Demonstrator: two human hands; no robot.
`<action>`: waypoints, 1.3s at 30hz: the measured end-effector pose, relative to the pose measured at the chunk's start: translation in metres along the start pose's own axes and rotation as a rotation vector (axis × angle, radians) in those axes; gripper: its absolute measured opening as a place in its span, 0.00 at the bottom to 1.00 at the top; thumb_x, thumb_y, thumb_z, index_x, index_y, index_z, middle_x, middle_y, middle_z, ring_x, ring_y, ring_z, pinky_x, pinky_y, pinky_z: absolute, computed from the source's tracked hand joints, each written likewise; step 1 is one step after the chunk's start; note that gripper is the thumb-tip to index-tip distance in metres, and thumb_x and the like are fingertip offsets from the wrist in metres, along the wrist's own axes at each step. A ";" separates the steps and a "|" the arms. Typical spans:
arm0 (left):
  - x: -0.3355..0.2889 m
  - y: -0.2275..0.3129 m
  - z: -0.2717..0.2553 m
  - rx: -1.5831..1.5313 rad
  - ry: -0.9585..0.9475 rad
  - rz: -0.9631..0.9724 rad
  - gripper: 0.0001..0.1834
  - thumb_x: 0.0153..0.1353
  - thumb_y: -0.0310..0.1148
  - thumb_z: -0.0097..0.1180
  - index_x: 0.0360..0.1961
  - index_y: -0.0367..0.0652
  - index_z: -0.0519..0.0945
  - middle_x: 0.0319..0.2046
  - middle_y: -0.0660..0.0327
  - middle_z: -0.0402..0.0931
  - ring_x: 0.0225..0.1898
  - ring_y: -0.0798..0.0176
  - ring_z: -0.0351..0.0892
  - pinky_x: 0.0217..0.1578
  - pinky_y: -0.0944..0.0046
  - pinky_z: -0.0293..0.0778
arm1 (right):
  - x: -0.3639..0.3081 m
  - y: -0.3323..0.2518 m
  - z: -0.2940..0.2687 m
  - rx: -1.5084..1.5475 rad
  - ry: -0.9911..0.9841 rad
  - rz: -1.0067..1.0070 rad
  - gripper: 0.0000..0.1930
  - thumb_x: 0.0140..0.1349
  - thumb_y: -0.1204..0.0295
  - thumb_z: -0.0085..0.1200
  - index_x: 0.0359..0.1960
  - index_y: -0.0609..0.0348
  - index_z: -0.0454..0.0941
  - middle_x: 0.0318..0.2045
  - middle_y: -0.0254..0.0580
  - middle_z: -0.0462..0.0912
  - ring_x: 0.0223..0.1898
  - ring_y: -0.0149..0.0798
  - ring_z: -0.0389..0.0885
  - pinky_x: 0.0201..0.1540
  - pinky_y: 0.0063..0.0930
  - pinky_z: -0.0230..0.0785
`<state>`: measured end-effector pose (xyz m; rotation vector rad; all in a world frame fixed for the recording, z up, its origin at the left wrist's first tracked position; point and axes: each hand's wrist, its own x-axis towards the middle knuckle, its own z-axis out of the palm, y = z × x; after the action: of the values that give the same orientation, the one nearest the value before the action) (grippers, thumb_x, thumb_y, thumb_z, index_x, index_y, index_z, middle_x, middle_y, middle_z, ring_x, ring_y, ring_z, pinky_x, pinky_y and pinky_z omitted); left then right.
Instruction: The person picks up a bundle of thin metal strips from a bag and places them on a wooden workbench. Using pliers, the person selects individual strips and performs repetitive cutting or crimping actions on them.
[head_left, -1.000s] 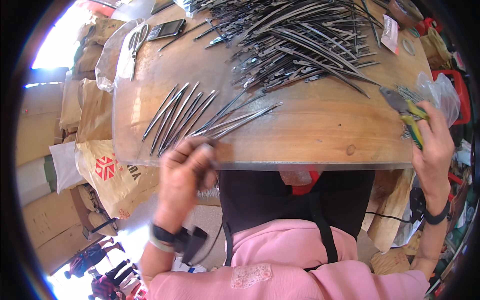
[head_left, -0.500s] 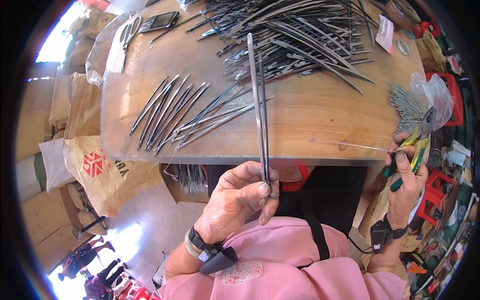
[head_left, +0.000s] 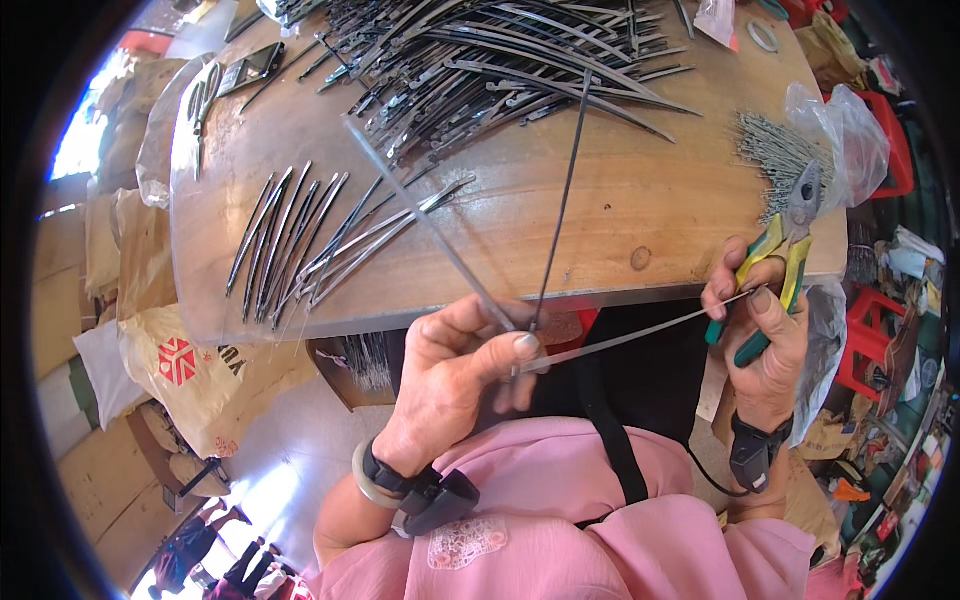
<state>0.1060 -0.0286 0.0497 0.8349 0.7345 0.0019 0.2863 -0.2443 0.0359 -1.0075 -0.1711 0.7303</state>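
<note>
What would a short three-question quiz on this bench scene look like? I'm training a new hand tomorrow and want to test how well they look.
1. True or false: the right hand holds pliers with yellow and green handles.
2. What does the left hand pinch?
A. a fan of thin metal rods
B. a roll of tape
C. a plastic bag
3. Fill in: the big heap of metal strips lies at the ___ side of the wooden table.

Key
1. True.
2. A; the rods spread from its fingertips, and one reaches across to the right hand.
3. Far.
</note>
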 end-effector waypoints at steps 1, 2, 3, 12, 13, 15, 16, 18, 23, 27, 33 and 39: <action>-0.001 -0.006 -0.006 0.086 0.022 0.036 0.11 0.59 0.23 0.61 0.42 0.30 0.79 0.23 0.51 0.79 0.16 0.64 0.75 0.15 0.70 0.67 | 0.002 -0.003 -0.002 -0.085 -0.003 -0.049 0.09 0.58 0.75 0.62 0.40 0.61 0.79 0.47 0.49 0.75 0.41 0.39 0.74 0.40 0.32 0.68; -0.001 -0.010 -0.010 0.172 0.045 0.073 0.11 0.60 0.23 0.61 0.42 0.30 0.79 0.24 0.52 0.80 0.16 0.66 0.75 0.15 0.70 0.67 | 0.004 -0.007 -0.002 -0.171 -0.006 -0.096 0.10 0.57 0.75 0.62 0.40 0.62 0.79 0.46 0.49 0.76 0.41 0.39 0.75 0.42 0.32 0.68; -0.004 -0.011 -0.009 0.194 0.057 0.053 0.10 0.60 0.22 0.62 0.42 0.30 0.79 0.25 0.54 0.81 0.18 0.69 0.76 0.17 0.72 0.68 | 0.006 -0.012 -0.001 -0.257 -0.011 -0.135 0.10 0.57 0.75 0.63 0.40 0.63 0.79 0.45 0.49 0.77 0.40 0.39 0.76 0.43 0.32 0.69; -0.006 -0.010 -0.013 0.325 -0.122 -0.147 0.04 0.60 0.20 0.58 0.36 0.31 0.80 0.23 0.64 0.77 0.22 0.75 0.73 0.25 0.74 0.70 | 0.035 -0.019 0.052 -1.396 -0.610 -0.537 0.12 0.52 0.70 0.64 0.33 0.66 0.79 0.42 0.48 0.78 0.43 0.45 0.76 0.50 0.39 0.65; -0.007 -0.009 -0.014 0.348 -0.143 -0.159 0.04 0.60 0.20 0.58 0.36 0.31 0.80 0.23 0.64 0.77 0.23 0.75 0.73 0.25 0.74 0.71 | 0.039 -0.016 0.057 -1.432 -0.646 -0.602 0.14 0.44 0.73 0.66 0.31 0.65 0.76 0.43 0.47 0.77 0.44 0.50 0.75 0.51 0.45 0.62; -0.007 -0.008 -0.016 0.377 -0.167 -0.187 0.04 0.60 0.20 0.58 0.36 0.32 0.80 0.24 0.64 0.77 0.23 0.74 0.74 0.26 0.73 0.71 | 0.043 -0.010 0.057 -1.450 -0.685 -0.589 0.15 0.40 0.75 0.66 0.30 0.65 0.75 0.43 0.46 0.77 0.44 0.51 0.75 0.51 0.47 0.62; -0.008 -0.008 -0.015 0.366 -0.154 -0.193 0.04 0.60 0.20 0.59 0.36 0.32 0.80 0.24 0.64 0.77 0.23 0.74 0.74 0.26 0.73 0.71 | 0.043 -0.007 0.056 -1.451 -0.698 -0.578 0.16 0.38 0.76 0.66 0.30 0.65 0.75 0.44 0.46 0.77 0.44 0.52 0.74 0.51 0.47 0.62; -0.009 -0.007 -0.014 0.342 -0.121 -0.203 0.03 0.60 0.19 0.59 0.35 0.32 0.79 0.24 0.64 0.77 0.23 0.74 0.74 0.26 0.73 0.71 | 0.043 -0.001 0.054 -1.451 -0.724 -0.558 0.17 0.35 0.77 0.66 0.29 0.64 0.75 0.44 0.46 0.77 0.44 0.53 0.73 0.51 0.47 0.63; -0.008 -0.004 -0.015 0.348 -0.174 -0.222 0.09 0.60 0.18 0.57 0.43 0.31 0.81 0.29 0.63 0.79 0.29 0.73 0.76 0.34 0.72 0.73 | 0.039 0.009 0.048 -1.464 -0.686 -0.569 0.11 0.41 0.78 0.61 0.30 0.62 0.78 0.39 0.43 0.74 0.38 0.45 0.77 0.52 0.42 0.58; 0.001 0.016 -0.028 0.486 -0.345 0.034 0.18 0.62 0.16 0.54 0.54 0.32 0.78 0.35 0.62 0.80 0.38 0.68 0.79 0.45 0.68 0.75 | 0.033 0.000 0.054 -1.435 -0.688 -0.586 0.12 0.39 0.79 0.60 0.29 0.62 0.76 0.39 0.44 0.75 0.37 0.46 0.75 0.49 0.44 0.59; 0.007 0.026 0.001 0.396 -0.318 -0.223 0.09 0.64 0.26 0.57 0.43 0.34 0.80 0.32 0.62 0.81 0.32 0.70 0.78 0.35 0.67 0.75 | 0.025 0.004 0.062 -1.370 -0.684 -0.662 0.12 0.33 0.80 0.58 0.25 0.62 0.73 0.38 0.44 0.76 0.35 0.46 0.74 0.45 0.47 0.59; 0.007 -0.003 0.007 0.203 -0.126 -0.332 0.11 0.68 0.35 0.55 0.37 0.36 0.79 0.18 0.67 0.68 0.16 0.74 0.62 0.17 0.72 0.59 | 0.033 0.012 0.056 -1.452 -0.606 -0.727 0.11 0.37 0.78 0.59 0.27 0.62 0.75 0.40 0.44 0.77 0.41 0.46 0.75 0.48 0.49 0.60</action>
<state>0.1147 -0.0331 0.0470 0.8885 0.7543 -0.4252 0.2798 -0.1800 0.0507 -1.8620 -1.6799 0.0969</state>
